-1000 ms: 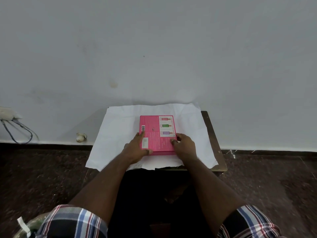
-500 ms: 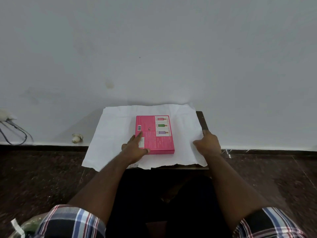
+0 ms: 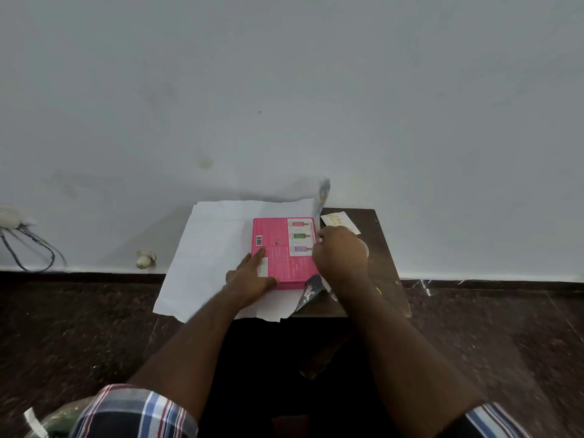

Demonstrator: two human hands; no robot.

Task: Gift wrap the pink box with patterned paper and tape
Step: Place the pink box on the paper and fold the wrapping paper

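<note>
The pink box point(image 3: 278, 245) lies flat on the wrapping paper point(image 3: 208, 254), which is spread white side up over a small dark table point(image 3: 382, 248). My left hand point(image 3: 252, 276) rests on the box's near left corner with straight fingers. My right hand point(image 3: 341, 254) grips the paper's right edge and holds it lifted against the box's right side. The raised flap shows its dark patterned face near the front corner and stands up at the back.
A small cream card point(image 3: 339, 222) lies on the bared table top to the right of the box. The wall stands close behind the table. A cable point(image 3: 28, 248) and a small white object point(image 3: 145, 258) sit by the wall on the dark floor at left.
My right hand left the box, took the paper's right edge and has pulled it up and over toward the box, uncovering the table and card. My left hand stayed on the box.
</note>
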